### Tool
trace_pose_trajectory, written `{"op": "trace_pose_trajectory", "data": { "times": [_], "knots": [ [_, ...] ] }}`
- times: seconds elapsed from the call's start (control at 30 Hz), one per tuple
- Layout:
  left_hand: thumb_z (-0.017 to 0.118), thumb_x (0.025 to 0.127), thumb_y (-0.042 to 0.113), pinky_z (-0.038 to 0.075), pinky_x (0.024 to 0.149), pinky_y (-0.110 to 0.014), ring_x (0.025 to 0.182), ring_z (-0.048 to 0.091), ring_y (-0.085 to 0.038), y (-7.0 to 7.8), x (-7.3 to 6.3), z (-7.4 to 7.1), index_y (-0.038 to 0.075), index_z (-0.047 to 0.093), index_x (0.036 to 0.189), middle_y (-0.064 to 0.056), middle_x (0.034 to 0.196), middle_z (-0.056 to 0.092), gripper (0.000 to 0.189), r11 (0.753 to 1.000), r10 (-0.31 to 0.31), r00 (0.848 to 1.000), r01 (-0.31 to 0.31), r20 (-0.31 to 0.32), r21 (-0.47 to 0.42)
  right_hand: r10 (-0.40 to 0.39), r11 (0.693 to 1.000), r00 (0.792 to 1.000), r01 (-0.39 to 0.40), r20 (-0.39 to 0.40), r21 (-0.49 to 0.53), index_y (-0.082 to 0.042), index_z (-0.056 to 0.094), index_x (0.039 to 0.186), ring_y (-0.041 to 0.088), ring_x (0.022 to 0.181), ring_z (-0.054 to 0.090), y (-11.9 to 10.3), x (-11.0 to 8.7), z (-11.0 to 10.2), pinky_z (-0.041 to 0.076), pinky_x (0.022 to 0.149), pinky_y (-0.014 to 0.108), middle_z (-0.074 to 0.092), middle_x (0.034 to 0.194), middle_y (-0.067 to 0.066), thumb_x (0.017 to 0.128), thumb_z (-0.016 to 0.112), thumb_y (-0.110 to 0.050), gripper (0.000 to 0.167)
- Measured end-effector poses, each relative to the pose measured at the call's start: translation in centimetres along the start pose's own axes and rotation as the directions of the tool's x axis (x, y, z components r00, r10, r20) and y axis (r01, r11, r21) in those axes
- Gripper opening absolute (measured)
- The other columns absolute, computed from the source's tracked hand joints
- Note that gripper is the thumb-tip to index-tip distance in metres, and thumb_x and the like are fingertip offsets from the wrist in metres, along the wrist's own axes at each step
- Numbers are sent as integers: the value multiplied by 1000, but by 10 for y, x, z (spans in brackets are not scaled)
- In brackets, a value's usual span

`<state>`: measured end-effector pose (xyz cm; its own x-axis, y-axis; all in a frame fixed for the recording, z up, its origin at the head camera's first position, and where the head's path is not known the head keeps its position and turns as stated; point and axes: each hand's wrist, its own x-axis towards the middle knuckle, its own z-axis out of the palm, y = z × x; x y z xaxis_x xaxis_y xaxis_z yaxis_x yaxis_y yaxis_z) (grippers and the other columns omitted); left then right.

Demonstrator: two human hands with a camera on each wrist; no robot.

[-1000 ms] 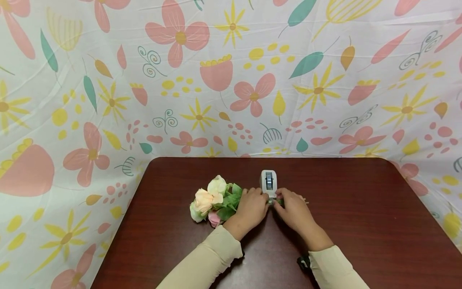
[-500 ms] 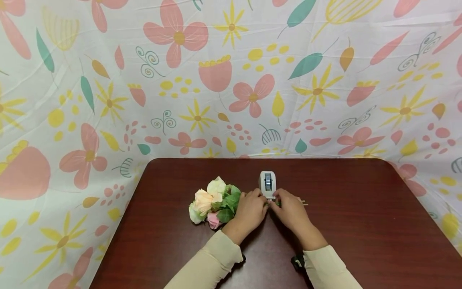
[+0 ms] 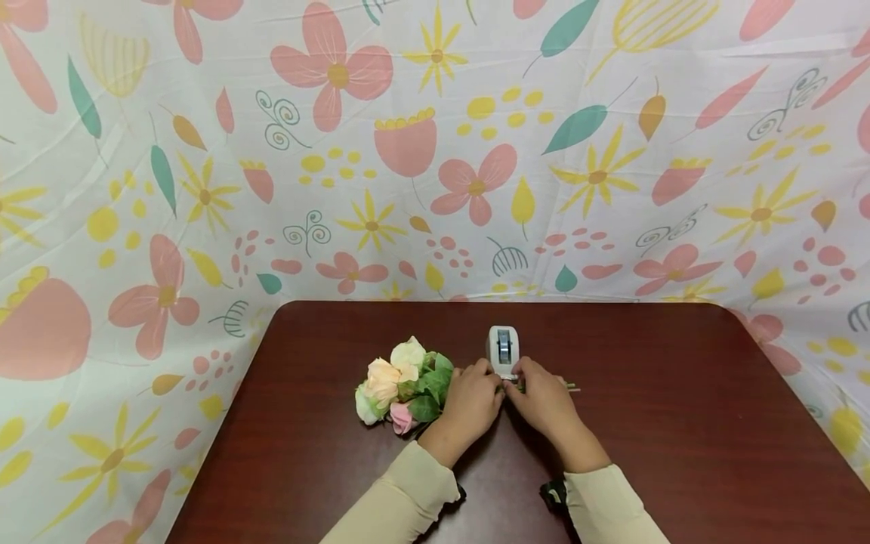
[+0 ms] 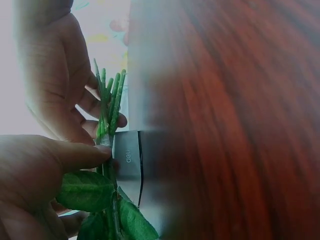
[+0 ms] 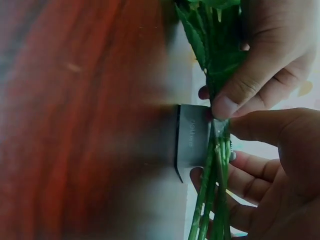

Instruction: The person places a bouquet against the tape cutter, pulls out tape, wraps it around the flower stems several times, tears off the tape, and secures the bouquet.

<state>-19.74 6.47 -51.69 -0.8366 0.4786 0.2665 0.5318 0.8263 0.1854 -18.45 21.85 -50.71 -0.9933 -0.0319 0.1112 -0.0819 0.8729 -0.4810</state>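
Note:
A bunch of white, peach and pink roses (image 3: 384, 381) lies with its blooms to the left in the head view. My left hand (image 3: 470, 402) grips the stems just below the leaves, thumb pressed on them in the left wrist view. Clear tape (image 5: 219, 128) wraps the green stems (image 5: 207, 195) beside that thumb. My right hand (image 3: 545, 400) pinches the taped stems, its thumb at the tape and its fingers curled behind. A white tape dispenser (image 3: 504, 346) stands just beyond the hands, its front end right against the stems. The hands hide the middle of the stems in the head view.
The dark red wooden table (image 3: 680, 423) has rounded far corners. A flower-printed cloth (image 3: 421, 189) hangs behind it and along the left and right sides. A black strap piece (image 3: 553, 495) shows under the right sleeve.
My right hand has shifted slightly left, closer to my left hand, with its thumb still at the stems. The head view has tilted a little; roses and dispenser stay in place.

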Motion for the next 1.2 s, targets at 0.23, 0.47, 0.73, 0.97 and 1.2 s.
{"op": "trace_pose_trajectory", "data": {
  "times": [0.23,0.47,0.73,0.97,1.2],
  "knots": [
    [73,93,32,35,71,-27,89,63,-12,-2,0,0,24,78,97,5,106,63,10,999,-24,1000,24,-9,-47,-19,1000,999,20,39,-19,-8,59,102,13,61,50,0,5,-4,39,69,39,60,76,1,94,70,-24,21],
    [74,91,31,35,70,-27,89,63,-13,-2,0,0,24,78,96,5,105,63,10,997,-36,999,35,-15,-62,-12,999,996,15,83,-39,-9,58,99,14,59,49,-4,9,-8,37,61,34,57,73,0,92,71,-24,21],
    [75,91,32,36,71,-28,90,64,-13,-1,1,1,23,79,97,4,106,63,12,997,-34,999,33,-13,-68,2,999,996,3,86,-48,-9,59,97,16,59,51,-3,10,-10,38,58,34,58,71,0,90,72,-24,21],
    [75,91,32,35,71,-27,89,62,-12,-3,1,4,23,79,98,5,105,61,12,995,-31,1000,30,-8,-94,15,998,994,-9,107,-56,-9,59,99,16,58,51,-4,11,-10,38,56,34,58,72,1,91,71,-24,21],
    [74,92,33,34,70,-27,88,62,-12,-2,1,5,23,79,100,5,105,61,14,995,-27,1000,26,-3,-96,22,998,993,-15,117,-64,-9,59,99,17,59,51,-4,11,-10,38,56,34,59,72,1,91,70,-24,21]
  ]
}}
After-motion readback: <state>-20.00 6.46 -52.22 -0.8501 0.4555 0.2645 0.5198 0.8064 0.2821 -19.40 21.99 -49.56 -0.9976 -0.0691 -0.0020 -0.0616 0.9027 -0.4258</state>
